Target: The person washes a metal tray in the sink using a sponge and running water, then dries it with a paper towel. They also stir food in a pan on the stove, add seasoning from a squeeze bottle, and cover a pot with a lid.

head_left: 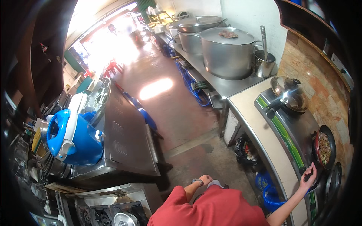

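Right hand (309, 177) around frying-pan handle (302, 170), lidded pan (292, 100) beyond; left hand's (206, 179) hold unclear.

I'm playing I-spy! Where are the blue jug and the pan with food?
Blue jug (86, 140), head view: on its rounded side.
Pan with food (333, 147), head view: on its dark inner wall.

Pan (332, 145) near the stove's back: dark, smooth, slight sheen; neighbouring domed lid (289, 96) is mirror-glossy metal with a black plastic-looking knob (296, 81). Big stockpot (228, 58): satin metal; cooler (85, 139): glossy blue plastic. Shirt (215, 207) matt red cloth, wall tiles (301, 67) stone-look, floor (169, 116) smooth, patchily shiny.
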